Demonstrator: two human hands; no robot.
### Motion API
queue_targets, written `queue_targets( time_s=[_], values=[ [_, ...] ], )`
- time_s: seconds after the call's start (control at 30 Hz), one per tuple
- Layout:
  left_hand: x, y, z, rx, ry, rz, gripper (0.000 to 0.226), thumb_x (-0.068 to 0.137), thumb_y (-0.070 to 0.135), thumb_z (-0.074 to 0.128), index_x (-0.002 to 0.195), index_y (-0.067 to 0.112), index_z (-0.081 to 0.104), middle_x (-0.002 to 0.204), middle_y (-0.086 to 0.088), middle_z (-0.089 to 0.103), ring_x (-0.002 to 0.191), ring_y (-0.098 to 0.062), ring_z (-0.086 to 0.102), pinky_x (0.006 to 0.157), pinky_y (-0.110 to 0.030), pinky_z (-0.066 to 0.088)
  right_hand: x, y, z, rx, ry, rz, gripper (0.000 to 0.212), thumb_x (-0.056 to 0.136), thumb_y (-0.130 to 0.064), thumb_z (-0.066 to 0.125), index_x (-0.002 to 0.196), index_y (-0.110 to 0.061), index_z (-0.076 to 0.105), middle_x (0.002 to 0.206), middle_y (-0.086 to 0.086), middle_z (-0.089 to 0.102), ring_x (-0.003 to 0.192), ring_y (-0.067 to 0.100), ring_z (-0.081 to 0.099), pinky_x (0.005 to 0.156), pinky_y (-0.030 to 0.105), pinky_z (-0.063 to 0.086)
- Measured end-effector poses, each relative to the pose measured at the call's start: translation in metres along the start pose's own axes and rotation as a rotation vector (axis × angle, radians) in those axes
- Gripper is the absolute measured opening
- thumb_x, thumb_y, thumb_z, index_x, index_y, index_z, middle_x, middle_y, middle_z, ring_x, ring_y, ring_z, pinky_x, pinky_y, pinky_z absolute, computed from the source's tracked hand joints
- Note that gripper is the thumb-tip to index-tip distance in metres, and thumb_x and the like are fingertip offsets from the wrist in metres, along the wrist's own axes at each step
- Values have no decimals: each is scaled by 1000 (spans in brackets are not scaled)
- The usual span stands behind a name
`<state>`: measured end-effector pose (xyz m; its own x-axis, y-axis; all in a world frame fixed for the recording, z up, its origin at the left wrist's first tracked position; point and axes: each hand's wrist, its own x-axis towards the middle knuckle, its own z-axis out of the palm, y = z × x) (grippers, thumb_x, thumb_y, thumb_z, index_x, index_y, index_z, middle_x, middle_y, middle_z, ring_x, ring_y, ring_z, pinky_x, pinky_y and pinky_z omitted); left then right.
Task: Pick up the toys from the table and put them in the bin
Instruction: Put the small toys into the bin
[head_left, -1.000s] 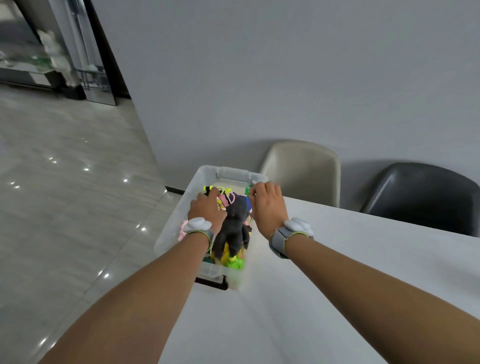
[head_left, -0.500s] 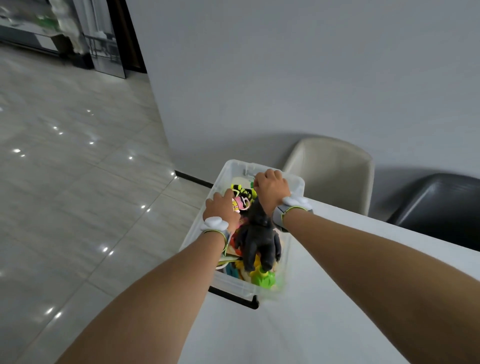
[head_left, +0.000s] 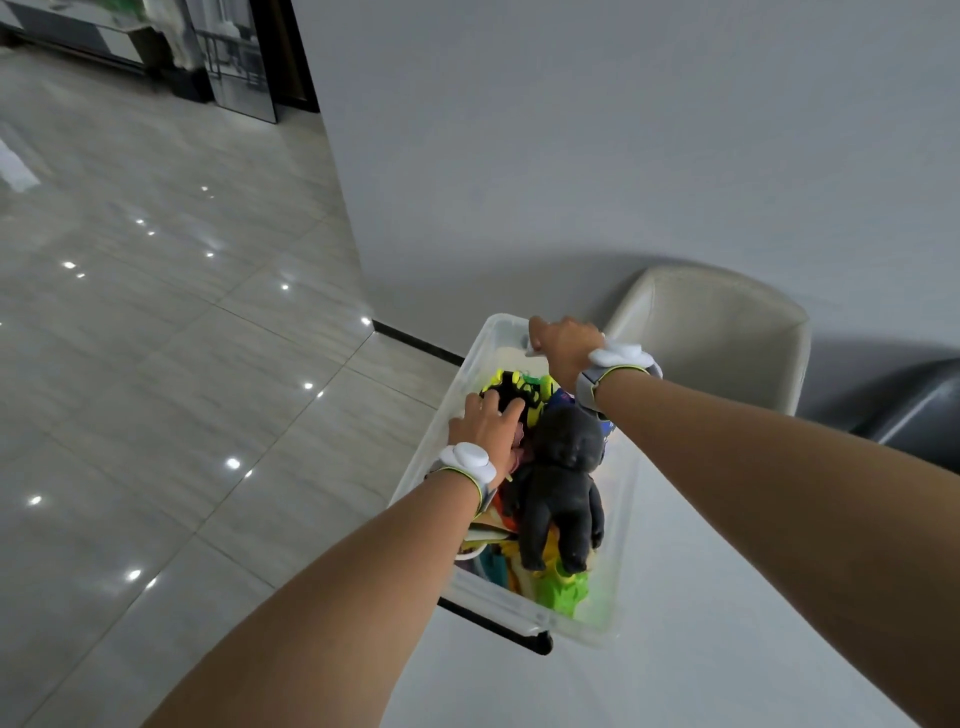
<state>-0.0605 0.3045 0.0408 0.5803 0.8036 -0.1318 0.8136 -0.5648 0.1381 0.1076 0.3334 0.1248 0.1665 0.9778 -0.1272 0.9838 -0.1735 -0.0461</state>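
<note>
Progress: looked near done. The visible toys all sat inside the clear bin (head_left: 524, 613); the stretch of white table (head_left: 701, 623) in view beside the bin carried no toy. Rest of the table was out of frame, so what was left could not be confirmed.
Bin: one, at the table's left edge, piled close to its rim.
Toys counted: one dark grey figure (head_left: 563, 488) lying on top near the bin's middle; one yellow-and-black toy (head_left: 519, 389) toward the bin's far end; one green toy (head_left: 566, 595) at its near end. More coloured pieces underneath, too tangled to count.
Left hand (head_left: 485, 423): fingers spread and fairly straight, pressing on the yellow-and-black toy, gripping nothing.
Right hand (head_left: 563, 345): over the bin's far rim, fingers curled; whether it held rim or toy, cannot tell.
Chairs: two behind the bin, one beige (head_left: 717, 332), one black (head_left: 919, 415).
</note>
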Motion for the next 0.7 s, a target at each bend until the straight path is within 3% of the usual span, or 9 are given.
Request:
queue_targets(
  time_s=[0.1, 0.2, 0.33, 0.53, 0.7],
  values=[
    [0, 5, 0, 29, 58, 1, 59, 89, 34, 63, 142, 27, 38, 136, -7, 41, 124, -31, 38, 82, -44, 45, -6, 2, 12, 2, -76, -3, 41, 83, -2, 51, 113, -28, 45, 109, 7, 61, 95, 35, 63, 85, 50, 53],
    [-1, 9, -1, 59, 140, -8, 54, 89, 34, 59, 140, 27, 42, 132, -6, 47, 120, -30, 42, 83, -44, 45, -17, 6, 28, 49, -75, -3, 46, 87, -2, 52, 125, -29, 50, 123, 6, 60, 111, 35, 60, 96, 50, 48],
    [0, 11, -6, 26, 247, -3, 44, 92, 33, 55, 136, 26, 51, 124, -5, 53, 109, -27, 50, 78, -41, 47, -33, 16, 34, 57, 138, -164, 51, 87, -4, 51, 133, -25, 52, 143, 0, 50, 136, 25, 40, 112, 38, 29],
    [0, 39, -28, -97, 311, 24, 34, 97, 22, 51, 130, 26, 55, 118, -3, 58, 104, -25, 55, 78, -40, 53, -79, 40, 26, 170, 211, -21, 37, 95, -17, 51, 130, -27, 54, 135, 1, 54, 124, 25, 47, 101, 38, 38],
    [-7, 79, -45, -132, 327, 85, 33, 96, 20, 52, 129, 22, 53, 117, -6, 59, 104, -27, 58, 80, -39, 55, -132, 58, 26, 286, 282, 20, 45, 89, -8, 54, 132, -20, 55, 136, 8, 52, 119, 32, 50, 91, 41, 44]
  ],
)
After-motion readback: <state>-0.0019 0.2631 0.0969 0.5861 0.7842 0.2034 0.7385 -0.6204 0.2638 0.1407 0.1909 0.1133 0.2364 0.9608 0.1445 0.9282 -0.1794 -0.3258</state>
